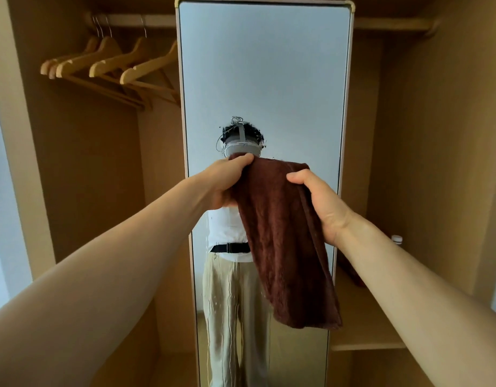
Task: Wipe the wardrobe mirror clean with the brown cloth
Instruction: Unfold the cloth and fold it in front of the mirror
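Note:
A tall wardrobe mirror stands upright in the middle of the open wardrobe, reflecting a person in a white top and beige trousers. A brown cloth hangs in front of the mirror at mid height. My left hand grips the cloth's upper left corner. My right hand grips its upper right edge, thumb on the front. The cloth droops down to the right below my hands. Whether it touches the glass I cannot tell.
Several wooden hangers hang on a rail at the upper left. A wooden shelf sits to the right of the mirror, with a small white bottle behind my right forearm. Wardrobe walls close in on both sides.

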Demonstrator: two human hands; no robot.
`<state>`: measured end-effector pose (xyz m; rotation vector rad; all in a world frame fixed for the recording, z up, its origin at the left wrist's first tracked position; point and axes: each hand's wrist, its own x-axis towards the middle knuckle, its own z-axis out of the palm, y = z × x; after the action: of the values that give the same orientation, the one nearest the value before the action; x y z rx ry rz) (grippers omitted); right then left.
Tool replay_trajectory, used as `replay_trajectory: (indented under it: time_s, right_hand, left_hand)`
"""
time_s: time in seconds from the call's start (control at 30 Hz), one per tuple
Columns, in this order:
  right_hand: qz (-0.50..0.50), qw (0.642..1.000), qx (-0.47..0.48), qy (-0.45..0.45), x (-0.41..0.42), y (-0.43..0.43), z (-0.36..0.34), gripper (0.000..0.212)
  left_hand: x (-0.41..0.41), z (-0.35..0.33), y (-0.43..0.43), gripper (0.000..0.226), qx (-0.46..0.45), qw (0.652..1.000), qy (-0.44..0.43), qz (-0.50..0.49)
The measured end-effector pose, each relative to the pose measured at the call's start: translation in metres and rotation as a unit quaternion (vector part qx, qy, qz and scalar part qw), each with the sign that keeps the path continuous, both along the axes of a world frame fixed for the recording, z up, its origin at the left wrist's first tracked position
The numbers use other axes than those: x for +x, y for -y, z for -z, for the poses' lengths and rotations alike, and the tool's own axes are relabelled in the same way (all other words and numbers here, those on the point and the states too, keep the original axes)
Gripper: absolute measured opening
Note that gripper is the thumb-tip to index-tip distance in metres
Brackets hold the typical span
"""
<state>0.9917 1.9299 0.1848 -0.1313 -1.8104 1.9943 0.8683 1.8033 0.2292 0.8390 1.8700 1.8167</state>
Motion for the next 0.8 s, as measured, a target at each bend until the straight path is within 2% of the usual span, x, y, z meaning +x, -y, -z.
replay_trajectory:
  time_s: [0.1,0.23,0.33,0.43,0.53,0.6,0.67,0.73,0.8]
  right_hand:
    - [0.060,0.998,0.002,0.006,-0.002,0.002,-0.003,0.027]
    - [0.100,0.995,-0.021,-0.012,-0.004,-0.001,-0.009,0.032]
    - [0.132,0.991,0.012,0.028,-0.004,-0.008,-0.011,0.040]
    - [0.146,0.977,0.110,0.114,-0.001,-0.016,-0.011,0.037]
    - [0.192,0.924,0.248,0.219,0.005,-0.019,-0.011,0.049]
    - [0.231,0.889,0.310,0.247,0.007,-0.021,-0.014,0.058]
    - [0.256,0.868,0.346,0.247,0.008,-0.023,-0.016,0.059]
    - [0.263,0.862,0.361,0.239,0.009,-0.026,-0.018,0.055]
    - [0.237,0.875,0.347,0.241,0.010,-0.029,-0.020,0.049]
  left_hand:
    - [-0.003,0.000,0.002,0.038,-0.059,0.997,0.038,0.031]
    - [-0.007,0.009,0.011,0.033,-0.120,0.981,0.067,0.138]
    - [-0.006,0.013,0.011,0.024,-0.117,0.983,0.069,0.123]
    - [-0.005,0.011,0.003,0.041,-0.037,0.997,0.036,0.058]
    - [-0.003,0.010,0.000,0.042,-0.015,0.999,0.016,0.034]
    - [-0.003,0.009,0.002,0.038,-0.031,0.999,0.004,0.045]
    - [-0.002,0.007,0.008,0.035,-0.062,0.993,-0.006,0.098]
    - [0.002,0.004,0.015,0.045,-0.136,0.975,-0.026,0.174]
    - [0.005,0.002,0.017,0.057,-0.242,0.947,-0.108,0.180]
